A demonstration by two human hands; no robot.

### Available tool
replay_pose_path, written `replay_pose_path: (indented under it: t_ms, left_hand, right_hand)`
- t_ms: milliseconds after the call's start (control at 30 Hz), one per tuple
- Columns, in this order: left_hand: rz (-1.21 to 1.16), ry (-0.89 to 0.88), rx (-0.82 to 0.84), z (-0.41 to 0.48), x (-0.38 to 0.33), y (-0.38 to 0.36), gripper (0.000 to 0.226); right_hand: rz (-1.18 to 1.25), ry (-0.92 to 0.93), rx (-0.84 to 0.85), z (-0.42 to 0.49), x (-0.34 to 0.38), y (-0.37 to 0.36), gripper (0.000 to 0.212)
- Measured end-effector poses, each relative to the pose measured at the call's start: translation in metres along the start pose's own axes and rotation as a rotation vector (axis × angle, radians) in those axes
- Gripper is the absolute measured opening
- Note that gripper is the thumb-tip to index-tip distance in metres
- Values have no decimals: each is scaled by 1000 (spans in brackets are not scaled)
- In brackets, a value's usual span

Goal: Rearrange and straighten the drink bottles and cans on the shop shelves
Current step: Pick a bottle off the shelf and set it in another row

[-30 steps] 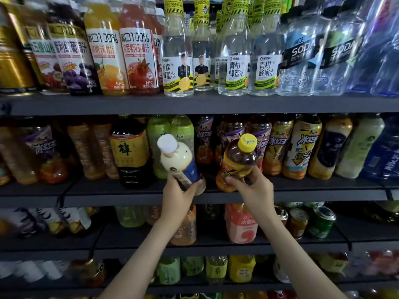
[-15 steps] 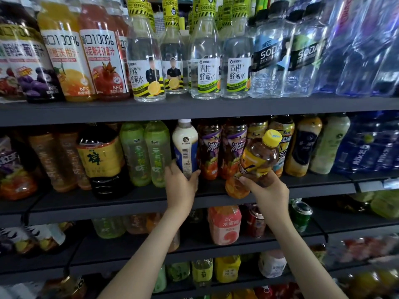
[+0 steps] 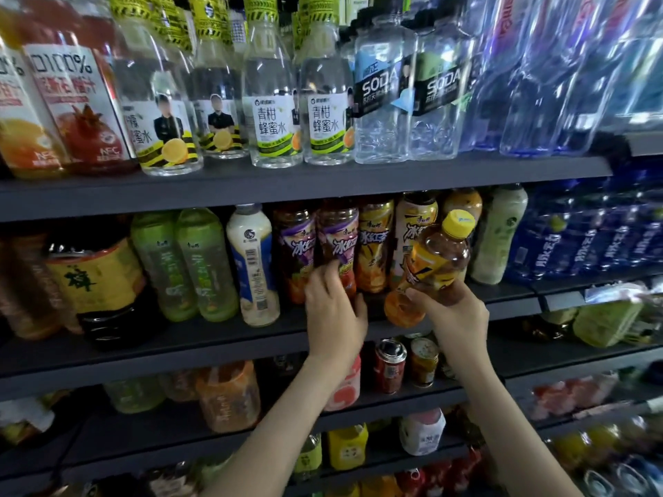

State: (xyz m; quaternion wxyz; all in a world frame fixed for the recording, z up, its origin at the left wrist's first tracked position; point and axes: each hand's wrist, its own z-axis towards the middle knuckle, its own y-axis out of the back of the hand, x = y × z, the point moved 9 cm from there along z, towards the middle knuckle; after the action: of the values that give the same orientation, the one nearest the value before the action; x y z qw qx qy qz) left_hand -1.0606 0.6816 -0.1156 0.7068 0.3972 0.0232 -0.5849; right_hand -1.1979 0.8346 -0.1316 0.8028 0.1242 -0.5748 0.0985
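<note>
Iced-tea bottle with the yellow cap (image 3: pixel 436 261) is off the shelf. It is held tilted, cap up and to the right, in front of the middle shelf (image 3: pixel 179 340), with its base near the shelf's front edge. The right hand (image 3: pixel 455 312) is clamped round its lower half from below. The left hand (image 3: pixel 333 306) is at the foot of a purple-label iced-tea bottle (image 3: pixel 337 242) standing in the front row. Its fingers lie against the bottle's lower body, but motion blur is heavy there, so I cannot tell whether they close round it or only rest on it. The two hands are near each other, not touching.

The step in hand looks like making room and seating the held bottle among its kind: the yellow-label iced teas (image 3: pixel 373 245) stand just behind it. To do it well, the left hand should shift the purple-label bottle toward the white milk-drink bottle (image 3: pixel 254 260), pushing low near the base so it does not tip — these tall bottles stand tight together, and one lean may topple its neighbours. The held bottle should come upright before it meets the shelf, go down base flat, slide back into line and be turned label-out.
</note>
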Motion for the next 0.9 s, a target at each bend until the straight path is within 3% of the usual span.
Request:
replay_pose_path:
  t_ms: [100, 400, 667, 900]
  left_hand:
    - [-35, -23, 66, 11, -6, -25, 59]
    - [-105, -130, 32, 27, -56, -64, 62]
    - [-173, 179, 142, 34, -63, -122, 82]
    - [95, 213, 63, 43, -69, -132, 80]
  right_hand:
    - [-2, -1, -13, 6, -4, 16, 23]
    - [-5, 3, -55, 36, -17, 60, 25]
    - [8, -1, -30, 61, -28, 85, 26]
    - [41, 13, 19, 73, -36, 95, 18]
